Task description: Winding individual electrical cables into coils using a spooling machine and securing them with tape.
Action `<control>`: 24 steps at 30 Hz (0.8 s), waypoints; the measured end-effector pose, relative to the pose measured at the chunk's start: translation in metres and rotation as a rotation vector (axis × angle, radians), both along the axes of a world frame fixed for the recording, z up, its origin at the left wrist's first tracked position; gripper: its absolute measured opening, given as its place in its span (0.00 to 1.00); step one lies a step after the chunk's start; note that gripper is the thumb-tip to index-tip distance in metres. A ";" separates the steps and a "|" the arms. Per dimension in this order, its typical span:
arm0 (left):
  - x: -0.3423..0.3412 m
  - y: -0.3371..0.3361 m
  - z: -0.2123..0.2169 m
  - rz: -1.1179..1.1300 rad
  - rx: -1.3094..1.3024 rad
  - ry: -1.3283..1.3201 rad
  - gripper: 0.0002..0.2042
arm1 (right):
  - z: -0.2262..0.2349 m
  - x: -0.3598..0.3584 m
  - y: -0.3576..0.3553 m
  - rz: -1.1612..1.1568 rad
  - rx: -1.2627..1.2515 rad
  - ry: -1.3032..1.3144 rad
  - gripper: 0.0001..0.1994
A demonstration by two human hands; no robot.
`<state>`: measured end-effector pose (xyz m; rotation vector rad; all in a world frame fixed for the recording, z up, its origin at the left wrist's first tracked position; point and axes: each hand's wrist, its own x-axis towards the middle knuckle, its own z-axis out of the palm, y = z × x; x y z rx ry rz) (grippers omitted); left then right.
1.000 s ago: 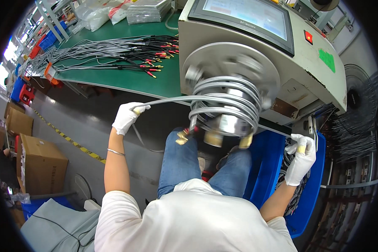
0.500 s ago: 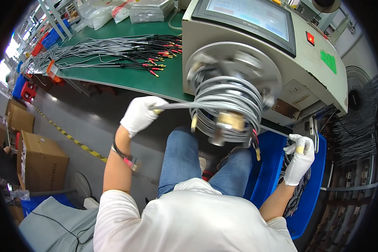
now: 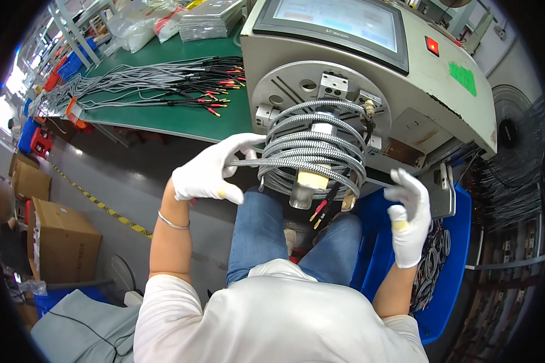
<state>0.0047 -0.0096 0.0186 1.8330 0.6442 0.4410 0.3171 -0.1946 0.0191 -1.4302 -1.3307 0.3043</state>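
Note:
A coil of grey braided cable (image 3: 312, 142) is wound around the posts of a round metal winding wheel (image 3: 290, 78) on the machine's front. Black leads with red-banded, gold-tipped plugs (image 3: 319, 212) hang from the coil's lower right. My left hand (image 3: 215, 169), in a white glove, is at the coil's left side with thumb and fingers spread wide. A stretch of cable runs from the coil to between them, not gripped. My right hand (image 3: 412, 221), also gloved, is raised to the right of the coil with fingers apart, holding nothing.
The beige winding machine (image 3: 442, 103) carries a screen (image 3: 339, 27) and a lit red switch (image 3: 432, 46). A green table (image 3: 157, 112) bears a bundle of grey cables (image 3: 163, 78). At my right, a blue bin (image 3: 451, 290) holds coiled cables; a fan (image 3: 508, 130) stands beyond.
The wheel and coil, blurred by spinning before, now stand still. My left hand has loosened from the cable and spread, nearer the coil. My right hand has moved left and opened.

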 end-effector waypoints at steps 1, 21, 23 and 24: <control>0.000 0.000 -0.007 -0.028 0.038 -0.035 0.42 | 0.005 -0.006 0.008 0.046 0.017 -0.066 0.41; 0.050 -0.116 -0.055 0.407 0.180 -0.620 0.07 | -0.020 -0.054 -0.008 0.688 0.229 -0.352 0.31; 0.042 -0.125 -0.041 0.370 0.314 -0.370 0.10 | -0.028 -0.057 -0.015 0.352 0.127 -0.392 0.30; 0.044 -0.125 -0.036 0.368 0.309 -0.369 0.10 | -0.029 -0.059 -0.016 0.192 0.077 -0.413 0.30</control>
